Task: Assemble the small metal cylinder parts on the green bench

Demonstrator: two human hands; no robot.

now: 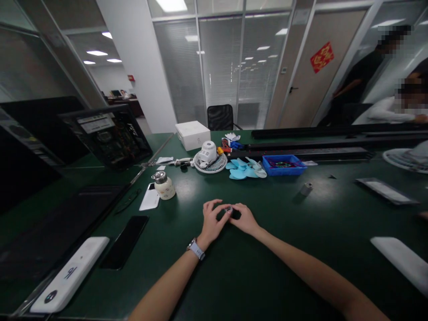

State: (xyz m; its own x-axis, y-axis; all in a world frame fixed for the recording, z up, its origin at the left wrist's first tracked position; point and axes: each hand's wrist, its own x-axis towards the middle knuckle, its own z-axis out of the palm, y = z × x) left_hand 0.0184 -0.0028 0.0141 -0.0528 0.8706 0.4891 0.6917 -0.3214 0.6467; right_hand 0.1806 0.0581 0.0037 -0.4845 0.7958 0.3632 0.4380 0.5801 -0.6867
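Between the fingertips of both hands is a small round grey part (pixel 228 209), held just above the green table (pixel 267 276). My left hand (pixel 210 220), with a watch on its wrist, pinches the part from the left, thumb and index finger closed on it. From the other side my right hand (pixel 245 218) grips it with its fingertips. The fingers cover much of the part, so its exact kind cannot be made out. A small grey cylinder (pixel 306 189) stands on the table to the right of my hands.
Beyond my hands lie blue fan blades (pixel 239 169), a white fan head on its grille (pixel 209 154) and a blue tray (pixel 284 171). To the left are a jar-shaped bottle (pixel 164 186), a black phone (pixel 125 243) and a white casing (pixel 72 274). Another white casing (pixel 401 258) lies right.
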